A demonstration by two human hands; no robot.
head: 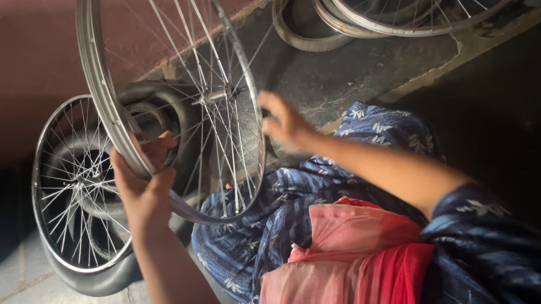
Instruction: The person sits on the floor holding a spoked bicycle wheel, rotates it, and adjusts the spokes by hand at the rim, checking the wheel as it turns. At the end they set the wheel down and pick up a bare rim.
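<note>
Above the person's lap, a bare spoked bicycle wheel point(175, 101) stands upright, light but stiff, its thin spokes bendable, best held by the rim: left hand point(144, 189) closed there, right hand point(286, 123) open at the far edge.

The held wheel rim point(104, 99) is bright metal, smooth and glossy, with thin shiny wire spokes point(220, 142) and a metal hub point(215, 97). The second wheel point(78, 187) on the left is the same polished metal, ringed by a matt black rubber tyre point(98, 281). The floor point(365, 67) looks like rough, dull concrete. The blue patterned cloth point(297, 194) is soft and matt.
</note>
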